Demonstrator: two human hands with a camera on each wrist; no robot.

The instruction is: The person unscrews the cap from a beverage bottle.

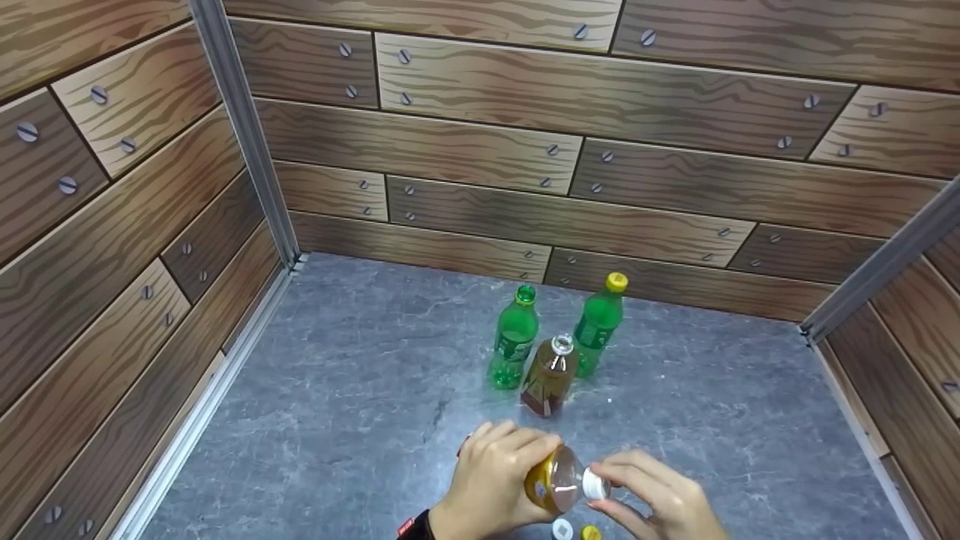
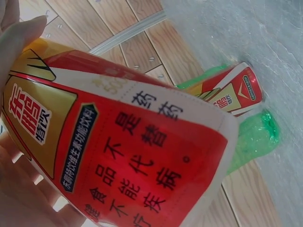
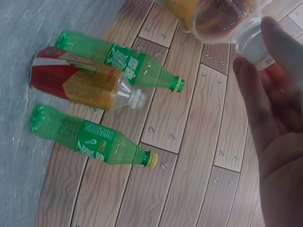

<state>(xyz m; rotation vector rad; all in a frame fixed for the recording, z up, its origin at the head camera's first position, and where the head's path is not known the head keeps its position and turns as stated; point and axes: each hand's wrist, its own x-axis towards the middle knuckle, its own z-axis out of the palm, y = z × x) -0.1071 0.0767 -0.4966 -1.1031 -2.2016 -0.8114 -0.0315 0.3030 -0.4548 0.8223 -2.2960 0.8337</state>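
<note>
My left hand (image 1: pixel 491 472) grips a drink bottle (image 2: pixel 137 146) with a red and yellow label, tilted with its neck to the right. At its mouth, my right hand (image 1: pixel 660 495) pinches a white cap (image 1: pixel 597 484) between thumb and fingers. Just beyond the hands stands a similar drink bottle (image 1: pixel 551 382) with no cap. Behind it are two green bottles: the left one (image 1: pixel 516 337) is uncapped, and the right one (image 1: pixel 598 322) wears a yellow cap (image 3: pixel 152 160).
A loose white cap (image 1: pixel 562 529) and a loose yellow cap (image 1: pixel 591 532) lie on the grey marbled surface (image 1: pixel 337 420) below the hands. Wood-patterned walls (image 1: pixel 480 142) close in the back and both sides, with metal strips (image 1: pixel 255 142) at the corners.
</note>
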